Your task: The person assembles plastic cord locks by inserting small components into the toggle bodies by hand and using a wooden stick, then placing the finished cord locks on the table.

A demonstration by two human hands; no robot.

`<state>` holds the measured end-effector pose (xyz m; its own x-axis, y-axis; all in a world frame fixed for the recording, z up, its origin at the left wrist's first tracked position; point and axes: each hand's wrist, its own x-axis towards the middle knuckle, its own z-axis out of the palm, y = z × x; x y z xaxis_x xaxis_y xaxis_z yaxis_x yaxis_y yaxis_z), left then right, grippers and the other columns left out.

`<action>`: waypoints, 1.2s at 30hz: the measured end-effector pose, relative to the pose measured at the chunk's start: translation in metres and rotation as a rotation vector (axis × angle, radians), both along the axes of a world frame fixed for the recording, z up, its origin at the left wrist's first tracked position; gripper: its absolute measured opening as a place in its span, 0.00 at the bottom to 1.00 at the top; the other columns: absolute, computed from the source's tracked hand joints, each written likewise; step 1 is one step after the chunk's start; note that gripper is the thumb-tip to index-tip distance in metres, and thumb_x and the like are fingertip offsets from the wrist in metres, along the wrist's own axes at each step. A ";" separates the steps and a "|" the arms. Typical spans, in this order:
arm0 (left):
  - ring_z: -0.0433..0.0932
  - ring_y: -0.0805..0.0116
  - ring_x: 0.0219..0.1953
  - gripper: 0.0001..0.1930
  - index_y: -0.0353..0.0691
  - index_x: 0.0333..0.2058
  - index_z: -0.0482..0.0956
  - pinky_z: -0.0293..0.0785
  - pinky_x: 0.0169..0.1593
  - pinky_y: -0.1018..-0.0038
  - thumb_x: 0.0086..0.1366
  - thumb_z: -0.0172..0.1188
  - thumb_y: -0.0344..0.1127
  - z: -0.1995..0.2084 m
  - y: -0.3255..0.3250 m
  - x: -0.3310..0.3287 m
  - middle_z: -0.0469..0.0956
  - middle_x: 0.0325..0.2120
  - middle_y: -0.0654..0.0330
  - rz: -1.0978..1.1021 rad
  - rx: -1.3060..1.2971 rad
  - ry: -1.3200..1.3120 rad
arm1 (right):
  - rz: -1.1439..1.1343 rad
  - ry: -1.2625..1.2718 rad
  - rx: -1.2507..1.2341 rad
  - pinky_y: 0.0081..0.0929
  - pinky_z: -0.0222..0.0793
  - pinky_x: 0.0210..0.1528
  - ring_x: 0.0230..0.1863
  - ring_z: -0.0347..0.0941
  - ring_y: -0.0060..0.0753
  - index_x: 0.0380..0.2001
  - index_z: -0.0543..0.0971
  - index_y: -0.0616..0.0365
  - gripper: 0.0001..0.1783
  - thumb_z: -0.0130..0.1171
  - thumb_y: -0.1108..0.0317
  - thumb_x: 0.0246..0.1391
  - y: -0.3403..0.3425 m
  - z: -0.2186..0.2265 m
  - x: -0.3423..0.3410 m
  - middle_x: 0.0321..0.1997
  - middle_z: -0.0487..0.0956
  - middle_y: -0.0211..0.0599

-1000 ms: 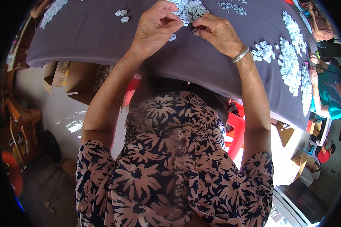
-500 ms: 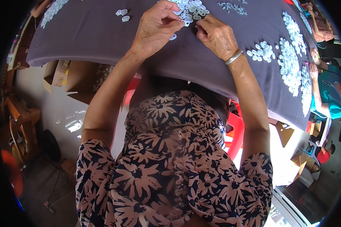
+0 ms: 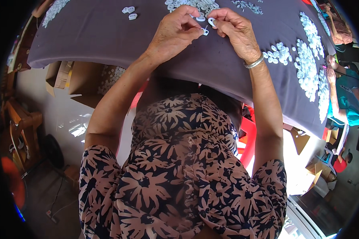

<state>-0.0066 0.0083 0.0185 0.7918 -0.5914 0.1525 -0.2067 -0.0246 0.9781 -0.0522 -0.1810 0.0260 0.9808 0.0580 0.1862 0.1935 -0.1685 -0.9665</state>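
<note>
Over the dark cloth-covered table (image 3: 91, 44), my left hand (image 3: 169, 36) pinches a small white plastic piece with a hole (image 3: 205, 31) between thumb and finger; a thin pin seems to stick up at it. Close by on the right, my right hand (image 3: 237, 34) grips an oval white plastic piece with a hole (image 3: 211, 21) by its edge. The two pieces are near each other but apart. Just beyond my hands lies a pile of similar oval white pieces (image 3: 205, 4), partly hidden by my fingers.
Small metal-looking pins (image 3: 247, 6) are scattered behind my right hand. A few white pieces (image 3: 132, 16) lie to the left. Larger heaps of white pieces (image 3: 306, 71) spread along the right. Another person (image 3: 349, 95) sits at the right edge. A cardboard box (image 3: 85, 77) stands below the table's left side.
Both hands have drawn back slightly from the pile, and white pieces now show in their fingertips. The loose piece near my left hand no longer shows on the cloth.
</note>
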 end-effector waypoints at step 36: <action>0.73 0.79 0.27 0.20 0.40 0.49 0.66 0.70 0.30 0.82 0.58 0.60 0.26 0.005 0.000 -0.004 0.77 0.26 0.64 -0.058 0.052 -0.027 | 0.025 -0.046 -0.166 0.12 0.59 0.31 0.27 0.60 0.12 0.38 0.80 0.58 0.09 0.54 0.72 0.55 -0.002 0.000 -0.002 0.29 0.74 0.20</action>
<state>-0.0108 0.0085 0.0234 0.7523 -0.6436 0.1406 -0.2351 -0.0629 0.9699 -0.0543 -0.1833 0.0259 0.9693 0.1159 0.2171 0.2433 -0.3193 -0.9159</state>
